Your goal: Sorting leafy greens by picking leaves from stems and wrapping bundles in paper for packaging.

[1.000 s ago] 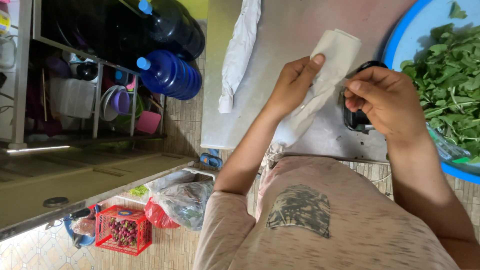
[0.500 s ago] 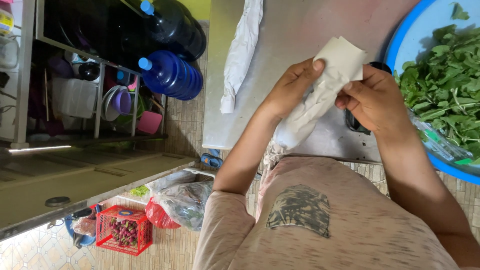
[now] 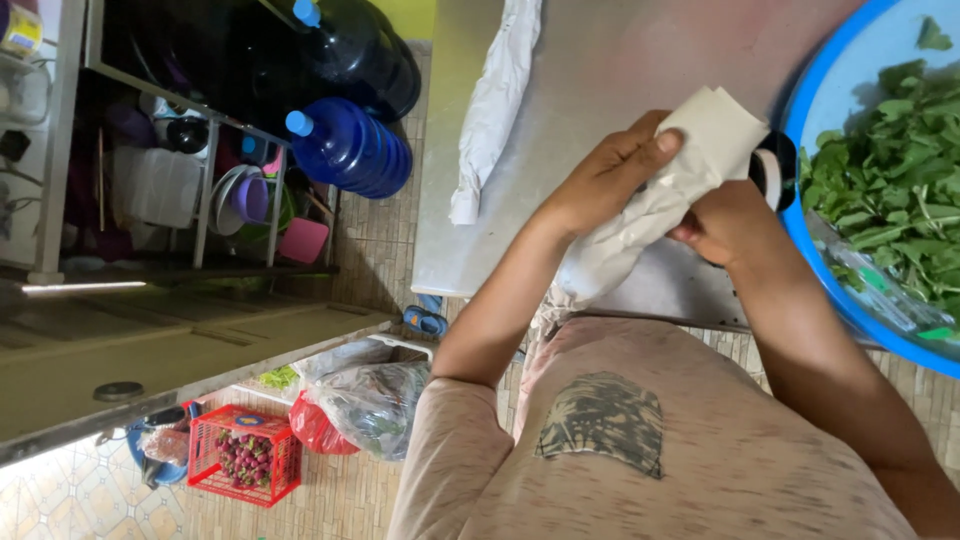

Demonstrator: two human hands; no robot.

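Both hands hold a white paper-wrapped bundle (image 3: 660, 205) above the edge of a grey metal table (image 3: 600, 60). My left hand (image 3: 605, 175) grips it from the left, fingers over the upper folded end. The middle of the bundle sits in my right hand (image 3: 730, 225), mostly behind the wrapping. A black round object with a white face (image 3: 775, 170) shows just behind my right hand. The bundle's lower end hangs toward my shirt.
A second white wrapped roll (image 3: 495, 100) lies on the table to the left. A blue basin (image 3: 800, 110) of green leaves (image 3: 900, 190) stands at the right. Off the table are blue water jugs (image 3: 345, 150), a dish rack (image 3: 200, 190), plastic bags (image 3: 365, 395) and a red basket (image 3: 245, 455).
The flat paper end has been folded tighter around the bundle. My right hand has slid in under the wrapping, closer to my left hand.
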